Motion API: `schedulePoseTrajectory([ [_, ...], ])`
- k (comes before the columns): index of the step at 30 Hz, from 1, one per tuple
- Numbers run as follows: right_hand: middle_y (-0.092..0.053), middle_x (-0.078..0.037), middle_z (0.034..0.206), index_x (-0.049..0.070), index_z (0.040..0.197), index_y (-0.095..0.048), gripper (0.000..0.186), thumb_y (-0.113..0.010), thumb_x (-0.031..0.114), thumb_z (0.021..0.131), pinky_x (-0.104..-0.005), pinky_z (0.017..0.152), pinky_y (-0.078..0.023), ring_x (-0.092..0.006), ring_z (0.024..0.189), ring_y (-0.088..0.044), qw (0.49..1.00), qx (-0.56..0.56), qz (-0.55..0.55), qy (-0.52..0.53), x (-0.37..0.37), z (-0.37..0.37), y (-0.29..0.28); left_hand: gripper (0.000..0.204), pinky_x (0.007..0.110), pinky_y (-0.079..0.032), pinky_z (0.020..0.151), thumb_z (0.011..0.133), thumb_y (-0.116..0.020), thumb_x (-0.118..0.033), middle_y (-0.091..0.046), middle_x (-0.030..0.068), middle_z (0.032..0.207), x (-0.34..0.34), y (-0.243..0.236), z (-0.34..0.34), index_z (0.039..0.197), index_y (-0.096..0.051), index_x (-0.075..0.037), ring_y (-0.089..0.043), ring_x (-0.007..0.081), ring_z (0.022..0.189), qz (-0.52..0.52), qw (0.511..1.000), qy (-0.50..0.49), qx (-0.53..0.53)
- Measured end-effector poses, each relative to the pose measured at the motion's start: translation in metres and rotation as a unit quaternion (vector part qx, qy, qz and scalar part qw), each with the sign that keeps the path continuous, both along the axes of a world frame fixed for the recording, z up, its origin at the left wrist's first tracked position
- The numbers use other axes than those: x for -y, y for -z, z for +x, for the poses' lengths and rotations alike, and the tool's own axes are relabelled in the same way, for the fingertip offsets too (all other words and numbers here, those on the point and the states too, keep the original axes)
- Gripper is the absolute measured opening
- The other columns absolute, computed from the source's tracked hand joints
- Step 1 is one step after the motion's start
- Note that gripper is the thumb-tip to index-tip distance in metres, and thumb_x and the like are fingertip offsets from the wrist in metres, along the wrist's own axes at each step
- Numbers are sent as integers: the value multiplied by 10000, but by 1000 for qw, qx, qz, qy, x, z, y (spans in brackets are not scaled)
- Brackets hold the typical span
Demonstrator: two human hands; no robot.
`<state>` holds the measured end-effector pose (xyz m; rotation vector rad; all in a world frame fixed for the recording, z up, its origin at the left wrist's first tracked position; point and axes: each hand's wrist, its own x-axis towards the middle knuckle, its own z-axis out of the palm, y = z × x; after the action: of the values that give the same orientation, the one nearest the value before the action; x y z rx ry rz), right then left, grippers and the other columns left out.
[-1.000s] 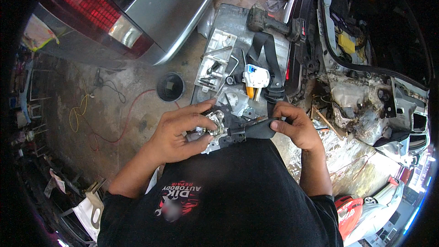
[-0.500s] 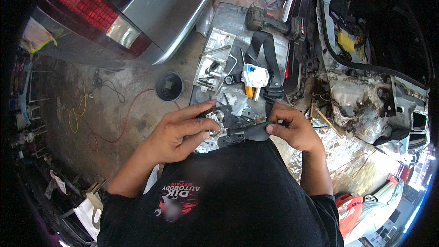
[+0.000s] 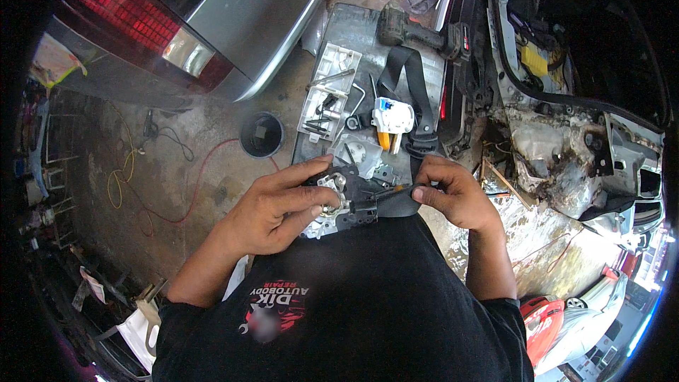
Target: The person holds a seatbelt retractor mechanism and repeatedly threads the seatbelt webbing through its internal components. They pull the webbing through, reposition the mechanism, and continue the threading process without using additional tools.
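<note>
Black and silver latch part (image 3: 338, 201) held at chest height, clamped in left hand (image 3: 272, 209); right hand (image 3: 453, 194) pinching a thin screwdriver (image 3: 385, 194) into it. Probably prying or unscrewing; next needs steady pressure. Beyond, seat belt (image 3: 407, 92) on the mat (image 3: 353, 32).

The latch assembly (image 3: 338, 201) mixes matt black plastic with bright bare metal. The seat belt (image 3: 414, 95) is dull woven cloth. The floor (image 3: 212, 141) is rough stained concrete, the car body (image 3: 262, 7) glossy painted metal.

Tray (image 3: 327, 92) left of belt (image 3: 407, 78), drill (image 3: 417, 32) behind, cup (image 3: 262, 134) left on floor.
</note>
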<state>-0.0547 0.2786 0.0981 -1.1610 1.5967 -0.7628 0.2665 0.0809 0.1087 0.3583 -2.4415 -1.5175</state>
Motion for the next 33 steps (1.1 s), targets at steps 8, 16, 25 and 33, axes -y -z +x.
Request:
schedulePoseTrajectory([
  [8,-559,-44,896,3,906,-675,238,-826,161,999,-358,809,-428,-176,893,-539,998,52,23,28,-6,-15,7,197,459,-546,1141,1009,-735,-89,-634,303,1579,-1,-1,0,1173,-831,-37,-701,429,1384,-6,1000,8,-13],
  [16,-544,-30,889,6,893,-667,219,-816,129,996,-347,795,-417,-158,879,-523,993,99,29,62,-6,-14,5,196,449,-558,1114,1008,-736,-88,-622,311,1591,-2,0,-1,1176,-822,-38,-724,420,1347,-2,1000,5,-24],
  [25,-556,-37,883,8,905,-654,227,-800,140,1018,-350,790,-440,-158,881,-544,998,49,23,21,-2,-5,1,290,468,-502,1205,927,-840,-109,-616,335,1584,0,-4,0,1207,-806,-41,-637,443,1473,-2,1000,-2,-24],
  [33,-551,-43,878,3,907,-649,235,-801,148,1014,-359,792,-437,-168,875,-539,999,33,12,17,-1,-4,-5,370,493,-506,1206,853,-899,-50,-666,327,1526,-4,4,-2,1192,-753,-26,-640,441,1472,3,999,-31,-32],
])
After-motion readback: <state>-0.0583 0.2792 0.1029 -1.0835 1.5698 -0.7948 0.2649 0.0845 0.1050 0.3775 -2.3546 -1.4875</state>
